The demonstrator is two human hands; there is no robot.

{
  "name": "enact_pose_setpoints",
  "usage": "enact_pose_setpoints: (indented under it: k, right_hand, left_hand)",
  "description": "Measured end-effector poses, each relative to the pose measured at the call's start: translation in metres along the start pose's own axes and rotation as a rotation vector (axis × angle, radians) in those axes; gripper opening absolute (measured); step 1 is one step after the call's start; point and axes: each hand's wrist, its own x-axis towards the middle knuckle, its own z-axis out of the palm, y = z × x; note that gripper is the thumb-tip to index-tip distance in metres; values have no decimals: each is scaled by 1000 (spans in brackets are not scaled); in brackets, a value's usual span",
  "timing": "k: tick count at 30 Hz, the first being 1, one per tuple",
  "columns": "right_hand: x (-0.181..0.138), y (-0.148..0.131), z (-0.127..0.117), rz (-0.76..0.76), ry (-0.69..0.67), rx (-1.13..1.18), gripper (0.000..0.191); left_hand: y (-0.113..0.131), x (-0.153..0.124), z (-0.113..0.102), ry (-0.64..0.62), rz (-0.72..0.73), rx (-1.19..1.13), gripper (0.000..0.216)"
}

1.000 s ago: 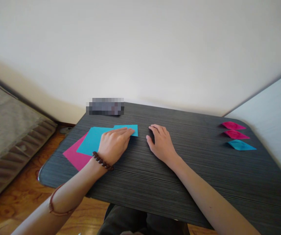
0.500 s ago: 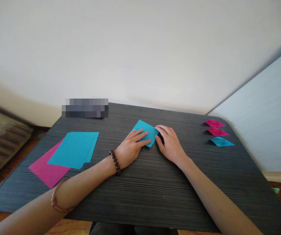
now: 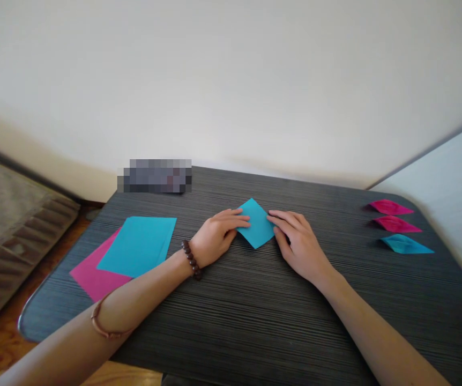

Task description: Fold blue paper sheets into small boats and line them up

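Note:
A small blue square of origami paper (image 3: 255, 225) is at the middle of the table, turned so that one corner points at me. My left hand (image 3: 220, 230) has its left corner, the fingers stretched over the top and the thumb at the edge. At the right corner, my right hand (image 3: 300, 242) has its fingertips and thumb close together on the paper. Whether the paper is folded in layers I cannot tell. A dark bead bracelet (image 3: 191, 260) circles my left wrist.
Larger blue sheets (image 3: 138, 244) overlap a pink sheet (image 3: 98, 279) on the left of the dark table (image 3: 231, 321). Two pink folded pieces (image 3: 392, 207) and a blue folded piece (image 3: 408, 244) line the right side. A blurred-out object (image 3: 154, 177) lies at the back left.
The small blue paper has turned to a diamond position. My left hand has drawn back from its middle to its left corner. The whole view has shifted, so things appear further right.

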Motion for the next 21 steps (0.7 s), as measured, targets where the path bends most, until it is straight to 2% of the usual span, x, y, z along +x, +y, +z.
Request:
enact_pose_setpoints:
  k: [4,9,17,21]
  right_hand:
    - [1,0,-4,-86,-71,82,43]
    - [1,-3,-11,-173,-140,191,51]
    - [1,-7,-11,-169,-74,239,28]
    - [2,-8,-10,-177,-56,239,26]
  left_hand:
    - [1,1,-8,0,-98,-211,19]
    - [5,-3,-9,43,-188,-324,9]
    - [5,-4,-9,-16,-201,-301,11]
    - [3,-6,-8,-44,-199,-300,10]
